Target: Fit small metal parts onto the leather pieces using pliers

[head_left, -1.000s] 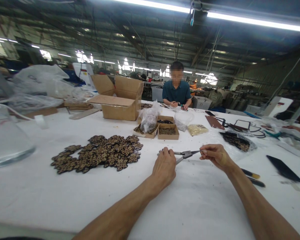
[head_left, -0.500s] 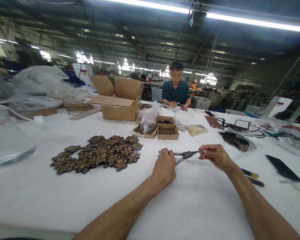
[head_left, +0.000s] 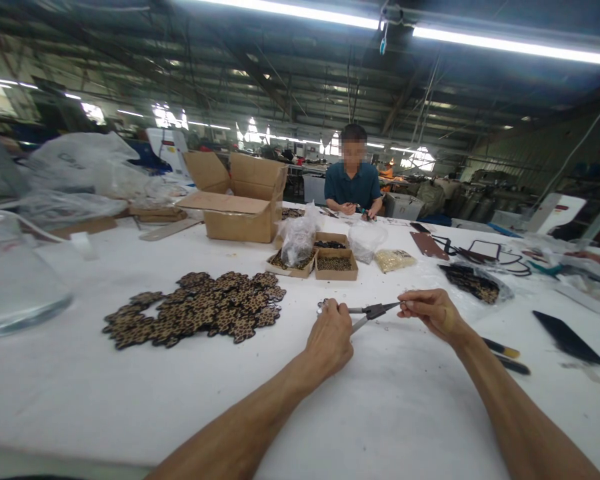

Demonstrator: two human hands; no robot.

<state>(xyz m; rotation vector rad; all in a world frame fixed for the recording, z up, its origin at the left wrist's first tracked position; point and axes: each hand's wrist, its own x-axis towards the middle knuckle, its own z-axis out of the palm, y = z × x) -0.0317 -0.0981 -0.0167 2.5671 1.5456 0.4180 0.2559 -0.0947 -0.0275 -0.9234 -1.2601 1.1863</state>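
Slim grey metal pliers [head_left: 375,311] point rightward from left hand [head_left: 330,335] curled on handles, right hand [head_left: 434,313] pinched at tapered tip.

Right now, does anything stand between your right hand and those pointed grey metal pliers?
Nothing visible blocks the way: the right hand is at the pointed tip of the grey metal pliers, which the left hand holds. Whether it pinches anything there is unclear.
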